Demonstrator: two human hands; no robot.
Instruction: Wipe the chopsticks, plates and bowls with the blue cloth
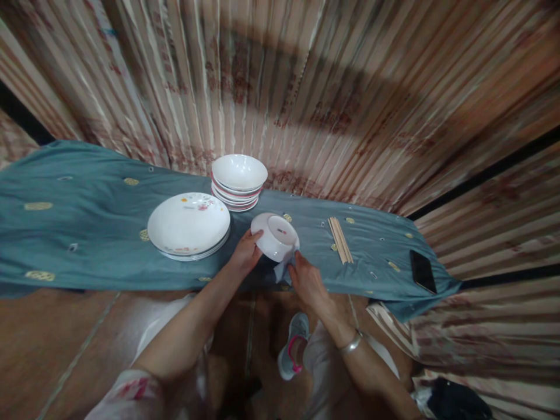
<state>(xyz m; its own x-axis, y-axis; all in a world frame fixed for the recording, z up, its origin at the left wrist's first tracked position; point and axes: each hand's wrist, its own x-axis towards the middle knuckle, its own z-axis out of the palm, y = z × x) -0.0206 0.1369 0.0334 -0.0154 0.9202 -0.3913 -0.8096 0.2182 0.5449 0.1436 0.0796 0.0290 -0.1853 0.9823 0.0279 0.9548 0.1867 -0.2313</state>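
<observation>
Above the near edge of the cloth-covered surface (301, 204), a white bowl (273, 234) is tilted with its underside toward the camera; its interior is hidden. Left hand (248, 252): fingers closed on the bowl's left rim; fingertips behind the bowl are not visible. Right hand (305, 279): fingers hold a pale cloth (283, 269) against the lower right rim; the bowl and hand partly cover the cloth. Stacked plates (189, 224) and stacked bowls (240, 173) stand to the left, lower pieces mostly concealed. Chopsticks (340, 240) lie to the right; their exact count is unclear.
</observation>
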